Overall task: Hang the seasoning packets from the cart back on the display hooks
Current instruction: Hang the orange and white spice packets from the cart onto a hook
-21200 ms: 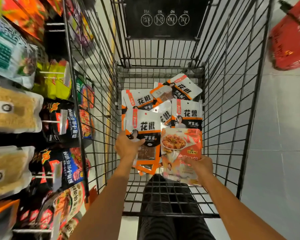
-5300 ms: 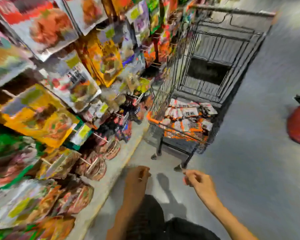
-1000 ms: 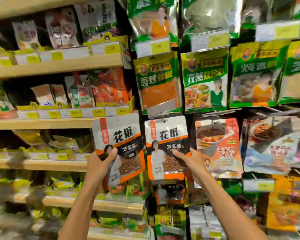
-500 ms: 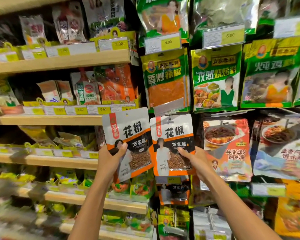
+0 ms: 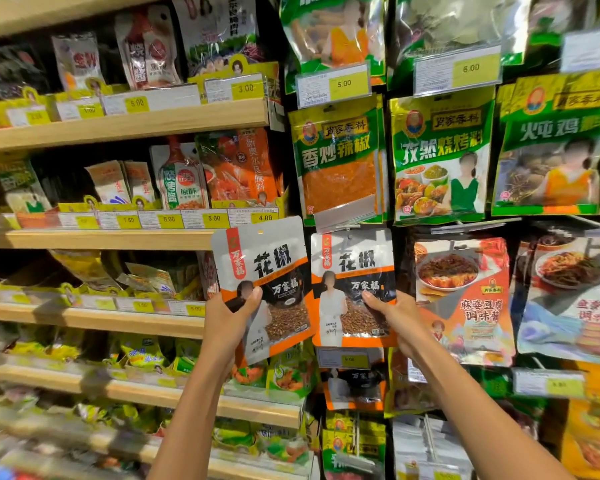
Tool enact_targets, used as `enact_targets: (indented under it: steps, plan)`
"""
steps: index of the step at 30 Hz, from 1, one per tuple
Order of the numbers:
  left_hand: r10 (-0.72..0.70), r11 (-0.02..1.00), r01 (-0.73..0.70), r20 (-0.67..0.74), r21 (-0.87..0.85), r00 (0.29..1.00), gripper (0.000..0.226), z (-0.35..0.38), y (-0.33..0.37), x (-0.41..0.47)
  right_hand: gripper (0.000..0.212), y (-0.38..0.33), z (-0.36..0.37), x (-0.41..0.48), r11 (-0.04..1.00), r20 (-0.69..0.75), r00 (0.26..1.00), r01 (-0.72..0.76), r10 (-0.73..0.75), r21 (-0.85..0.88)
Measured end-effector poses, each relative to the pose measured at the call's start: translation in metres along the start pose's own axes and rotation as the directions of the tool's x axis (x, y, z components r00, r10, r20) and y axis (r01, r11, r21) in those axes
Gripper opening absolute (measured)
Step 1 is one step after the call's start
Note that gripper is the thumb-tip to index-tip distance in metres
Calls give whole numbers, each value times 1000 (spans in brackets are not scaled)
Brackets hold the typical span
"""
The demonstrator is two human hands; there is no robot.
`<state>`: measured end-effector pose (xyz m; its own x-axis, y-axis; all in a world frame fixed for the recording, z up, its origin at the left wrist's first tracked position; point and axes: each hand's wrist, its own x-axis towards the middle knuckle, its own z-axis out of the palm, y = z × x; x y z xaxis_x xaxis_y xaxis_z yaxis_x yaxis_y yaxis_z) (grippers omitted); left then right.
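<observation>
Two white, black and orange peppercorn packets are held up in front of the display. My left hand [image 5: 229, 320] grips the left packet [image 5: 269, 271] by its lower left corner, tilted slightly, in front of the wooden shelves. My right hand [image 5: 395, 317] holds the right packet [image 5: 354, 268] from its lower right, thumb on its front. That packet's top hole sits at a metal display hook [image 5: 349, 233] under the green chilli packets. Whether the hook passes through the hole I cannot tell. The cart is out of view.
Green seasoning packets [image 5: 338, 157] hang above, a mapo tofu sauce packet [image 5: 465, 292] hangs to the right. More orange packets [image 5: 354, 386] hang below behind a yellow price tag [image 5: 349, 358]. Wooden shelves [image 5: 118, 124] with small packets fill the left.
Both hands and their packets have risen slightly and shifted right against the display. The right packet's top has come up to the hook.
</observation>
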<state>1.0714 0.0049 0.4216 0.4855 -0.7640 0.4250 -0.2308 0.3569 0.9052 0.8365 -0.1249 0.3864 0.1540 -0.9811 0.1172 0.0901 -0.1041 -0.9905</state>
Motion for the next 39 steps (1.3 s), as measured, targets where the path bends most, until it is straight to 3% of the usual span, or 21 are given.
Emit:
enact_targets:
  steps: [4,8,12,15,18,20,24,28,33,35,37,39]
  plan:
    - [19,1000,-19,10,1,1000,15,2,-3,1,37,-2,6,17,999,-44,999,-28,27,-21]
    - [15,1000,-15,40,10,999,10,1,-8,2,17,-2,8,36,997,-66,996,-68,66,-39]
    - [-11,1000,13,82,-21,997,10,-4,-13,2,41,2,9,42,986,-111,991,-94,79,-136]
    - [-41,997,49,123,-64,992,42,-7,-19,0,43,12,8,24,951,-134,991,-45,4,-305]
    - [-60,996,71,161,-59,985,18,-4,-21,-1,41,28,12,-13,931,-233,957,81,-173,-356]
    - [-78,995,89,213,-43,974,16,2,-22,-4,36,34,19,-34,935,-229,944,161,-239,-316]
    - [-118,989,141,333,-46,935,19,21,-26,-7,17,13,33,-48,985,-46,984,168,-170,-46]
    - [-149,984,174,371,-35,917,21,46,-29,-7,17,-1,34,-44,974,-3,975,221,-222,-44]
    - [-98,995,81,429,59,898,27,61,-19,-5,18,3,26,-39,980,-61,979,198,-197,8]
    - [-8,992,-35,340,123,941,21,60,-11,0,19,4,21,-34,983,-83,980,182,-179,33]
    - [131,971,-149,101,189,986,5,54,-3,10,20,4,14,-27,985,-109,980,168,-164,27]
    - [383,866,-324,-88,381,920,14,45,6,26,22,3,7,-21,986,-125,979,164,-163,1]
